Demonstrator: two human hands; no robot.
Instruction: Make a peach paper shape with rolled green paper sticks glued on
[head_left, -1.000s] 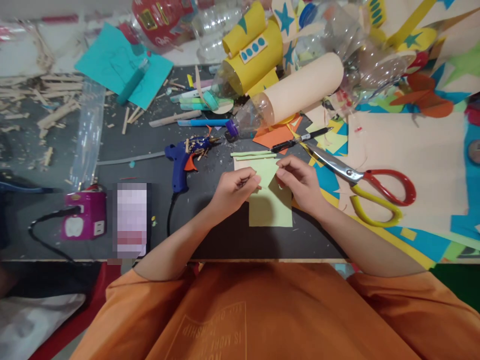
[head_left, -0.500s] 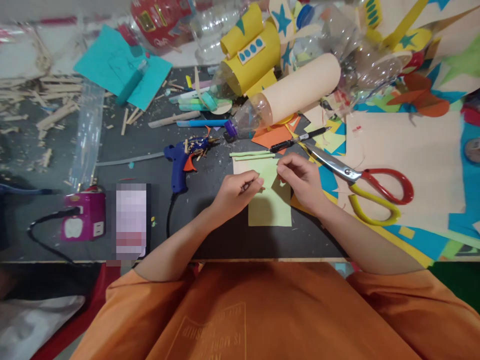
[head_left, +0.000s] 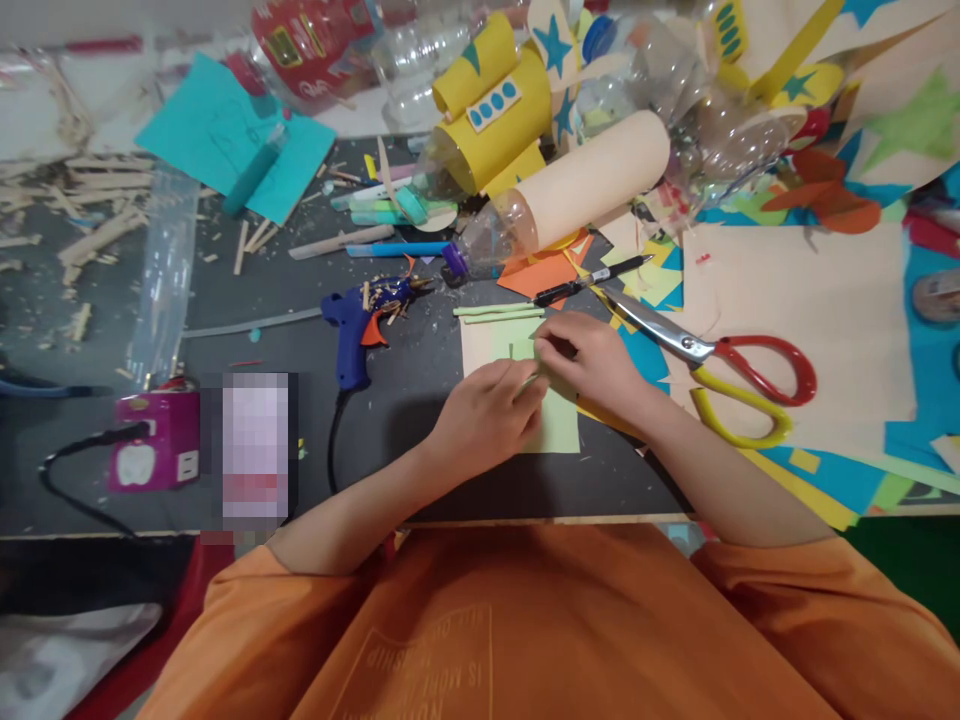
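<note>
My left hand [head_left: 491, 412] is closed, its fingertips pinching what looks like a small light green paper strip [head_left: 522, 350], whose edge shows between the hands. The fingers of my right hand [head_left: 592, 362] are bent in a pinch at the strip's other side, almost touching the left fingertips. Most of the strip is hidden by the fingers. Beneath both hands lies a light green paper sheet [head_left: 561, 422], flat on the dark table. Just beyond them, two thin green paper rolls [head_left: 501, 313] rest side by side near a black pen [head_left: 592, 280].
Left of my hands lies a blue glue gun [head_left: 352, 325]; large scissors [head_left: 694, 350] lie to the right. A paper-wrapped bottle [head_left: 596, 180] and yellow-covered bottle [head_left: 495, 135] lie behind. Further left are a purple power adapter [head_left: 156, 440] and blurred phone [head_left: 255, 445].
My left hand has moved right and turned over, covering more of the green sheet. My hands are now closer together, and a small paper edge shows between them. The view has shifted slightly.
</note>
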